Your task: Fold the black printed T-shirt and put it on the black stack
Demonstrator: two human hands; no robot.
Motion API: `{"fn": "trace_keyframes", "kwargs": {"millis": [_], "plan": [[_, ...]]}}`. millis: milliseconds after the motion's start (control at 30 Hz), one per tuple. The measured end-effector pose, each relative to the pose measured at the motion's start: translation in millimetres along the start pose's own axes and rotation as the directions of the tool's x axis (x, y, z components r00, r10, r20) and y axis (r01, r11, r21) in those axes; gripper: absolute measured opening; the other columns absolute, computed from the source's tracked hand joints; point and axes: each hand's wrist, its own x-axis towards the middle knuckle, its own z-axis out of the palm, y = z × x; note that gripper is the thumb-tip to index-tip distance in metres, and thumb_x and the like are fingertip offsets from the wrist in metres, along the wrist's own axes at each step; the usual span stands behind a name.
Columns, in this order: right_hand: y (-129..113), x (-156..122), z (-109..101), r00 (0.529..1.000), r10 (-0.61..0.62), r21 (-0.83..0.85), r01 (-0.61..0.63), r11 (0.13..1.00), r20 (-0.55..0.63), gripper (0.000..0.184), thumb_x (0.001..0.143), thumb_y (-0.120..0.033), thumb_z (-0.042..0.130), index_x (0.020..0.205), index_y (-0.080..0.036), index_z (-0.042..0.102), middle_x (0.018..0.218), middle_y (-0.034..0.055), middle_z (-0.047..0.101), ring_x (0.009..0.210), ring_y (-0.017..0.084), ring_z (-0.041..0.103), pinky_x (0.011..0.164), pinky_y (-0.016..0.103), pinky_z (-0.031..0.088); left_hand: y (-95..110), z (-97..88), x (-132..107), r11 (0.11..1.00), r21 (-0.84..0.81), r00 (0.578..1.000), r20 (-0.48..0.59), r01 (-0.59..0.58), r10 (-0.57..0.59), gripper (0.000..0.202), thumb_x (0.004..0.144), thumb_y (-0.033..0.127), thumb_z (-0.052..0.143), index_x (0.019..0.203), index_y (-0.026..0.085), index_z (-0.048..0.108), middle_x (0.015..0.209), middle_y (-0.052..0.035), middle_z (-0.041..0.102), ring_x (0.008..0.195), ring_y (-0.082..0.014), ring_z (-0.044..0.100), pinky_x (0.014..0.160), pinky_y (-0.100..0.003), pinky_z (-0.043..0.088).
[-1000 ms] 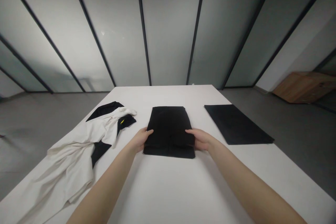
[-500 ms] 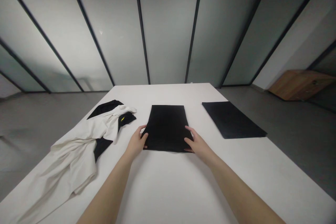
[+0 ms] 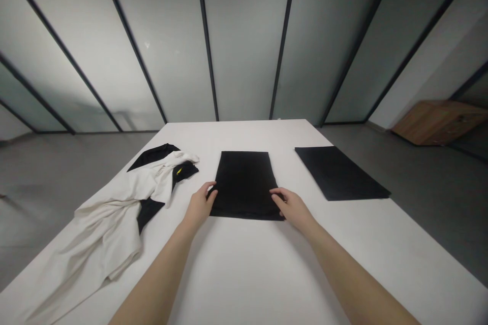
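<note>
A folded black cloth (image 3: 244, 183) lies as a flat rectangle in the middle of the white table, its near edge slightly uneven. At its left edge is my left hand (image 3: 201, 202), thumb and forefinger curled close together on the cloth's near-left side. My right hand (image 3: 293, 206) pinches at the near-right side, its thumb and forefinger tips resting over the black fabric. The other fingers of both hands are partly hidden beneath or behind. Whether the fabric is a shirt or something else cannot be made out.
To the right lies a second flat black rectangle (image 3: 339, 172), near the edge of the white table (image 3: 244, 274). A crumpled white garment (image 3: 110, 218) with black pieces spreads over the left side. Beyond stand frosted glass panels (image 3: 244, 40) and a wooden cabinet (image 3: 438, 122).
My right hand has drawn its thumb and forefinger closer together and shifted slightly right along the cloth's edge. The left hand's thumb has moved slightly up. The cloth's near edge looks slightly more rumpled.
</note>
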Motion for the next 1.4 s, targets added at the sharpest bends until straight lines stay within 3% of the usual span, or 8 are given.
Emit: {"fn": "trace_keyframes", "kwargs": {"millis": [100, 233, 400, 533, 633, 767, 1200, 1400], "plan": [[2, 0, -4, 0.996, -0.089, -0.179, 0.085, 0.98, -0.017, 0.025, 0.088, -0.041, 0.067, 0.105, -0.027, 0.079, 0.091, 0.0047, 0.077, 0.076, 0.025, 0.069, 0.075, 0.037, 0.052, 4, -0.6, -1, 0.991, 0.137, 1.0, 0.02, 0.002, -0.005, 0.025, 0.09, 0.036, 0.074, 0.114, 0.029, 0.074, 0.093, -0.0072, 0.076, 0.096, -0.0311, 0.071, 0.089, -0.035, 0.05], [4, -2, -10, 0.999, -0.025, -0.355, 0.012, 0.935, -0.031, 0.024, 0.091, -0.04, 0.07, 0.11, -0.028, 0.078, 0.079, 0.0049, 0.073, 0.075, 0.026, 0.067, 0.076, 0.037, 0.047, 7, 0.5, -6, 0.956, 0.29, 0.999, -0.011, 0.041, -0.04, 0.033, 0.092, 0.031, 0.072, 0.125, 0.029, 0.071, 0.101, -0.0109, 0.075, 0.108, -0.035, 0.068, 0.099, -0.041, 0.048], [2, -2, -13, 0.983, -0.154, -0.486, 0.085, 0.87, -0.103, 0.024, 0.095, -0.026, 0.063, 0.115, -0.023, 0.077, 0.095, 0.0107, 0.071, 0.087, 0.028, 0.066, 0.084, 0.04, 0.05, 12, 3.5, -9, 0.817, 0.537, 0.96, -0.046, -0.209, 0.276, 0.037, 0.096, 0.014, 0.058, 0.13, 0.022, 0.069, 0.114, -0.014, 0.065, 0.109, -0.0315, 0.061, 0.099, -0.043, 0.048], [-16, -12, 3, 0.886, -0.463, -0.386, 0.427, 0.818, -0.003, 0.03, 0.103, -0.023, 0.052, 0.125, -0.024, 0.072, 0.115, 0.0111, 0.069, 0.11, 0.029, 0.064, 0.1, 0.044, 0.052, 24, 14.5, -20, 0.705, 0.445, 0.832, 0.249, -0.553, 0.496, 0.029, 0.102, 0.018, 0.055, 0.125, 0.025, 0.07, 0.113, -0.0083, 0.067, 0.107, -0.0261, 0.061, 0.098, -0.041, 0.049], [-29, -25, 20, 0.832, -0.509, -0.304, 0.554, 0.775, 0.22, 0.033, 0.104, -0.022, 0.054, 0.132, -0.025, 0.071, 0.119, 0.0091, 0.07, 0.112, 0.026, 0.064, 0.102, 0.042, 0.052, 33, 24.3, -30, 0.646, 0.408, 0.755, 0.476, -0.645, 0.452, 0.027, 0.099, 0.023, 0.066, 0.125, 0.026, 0.071, 0.117, -0.0068, 0.069, 0.107, -0.0266, 0.061, 0.094, -0.041, 0.049], [-36, -34, 29, 0.842, -0.381, -0.395, 0.522, 0.756, 0.382, 0.035, 0.097, -0.02, 0.066, 0.131, -0.023, 0.074, 0.118, 0.0092, 0.07, 0.111, 0.028, 0.061, 0.102, 0.044, 0.051, 33, 24.1, -31, 0.64, 0.452, 0.765, 0.527, -0.621, 0.37, 0.025, 0.096, 0.024, 0.072, 0.121, 0.025, 0.073, 0.114, -0.0067, 0.069, 0.105, -0.028, 0.061, 0.092, -0.042, 0.048], [-25, -18, 2, 0.904, -0.24, -0.439, 0.388, 0.811, 0.355, 0.026, 0.096, -0.018, 0.063, 0.112, -0.024, 0.082, 0.112, 0.0084, 0.073, 0.106, 0.025, 0.065, 0.099, 0.039, 0.049, 17, -18.5, -8, 0.813, 0.29, 0.804, 0.501, -0.505, 0.321, 0.016, 0.089, 0.03, 0.076, 0.105, 0.026, 0.077, 0.106, -0.0067, 0.072, 0.104, -0.0276, 0.065, 0.092, -0.038, 0.05], [-33, -17, -7, 0.937, -0.164, -0.45, 0.295, 0.843, 0.307, 0.037, 0.099, -0.055, 0.064, 0.095, -0.024, 0.083, 0.102, 0.009, 0.075, 0.097, 0.026, 0.067, 0.087, 0.036, 0.048, 16, -18.5, -5, 0.839, 0.325, 0.859, 0.429, -0.437, 0.281, 0.031, 0.099, 0.048, 0.062, 0.094, 0.023, 0.079, 0.096, -0.0076, 0.072, 0.093, -0.0254, 0.067, 0.087, -0.037, 0.049]]}}
